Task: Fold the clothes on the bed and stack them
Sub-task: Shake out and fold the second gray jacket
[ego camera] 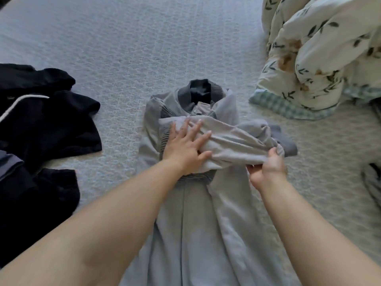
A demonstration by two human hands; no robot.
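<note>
Covering nearly the whole view, one pale textured bed (127, 48) serves as the folding surface, with one bundled floral quilt (321, 52) pushed to the far right, probably to free working room. Left of centre lie dark garments (41, 124), loose and unfolded; I count at least two, though their edges merge, so the number is uncertain. One grey jacket (195, 213) lies lengthwise in the middle, collar away from the person, apparently the piece in hand. Its sleeve (233, 141) is drawn across the chest, likely to narrow the shape before folding. Two hands work it: the left hand (185, 147) lies flat with fingers spread, pinning the fabric, while the right hand (270, 166) pinches the sleeve near its cuff.
</note>
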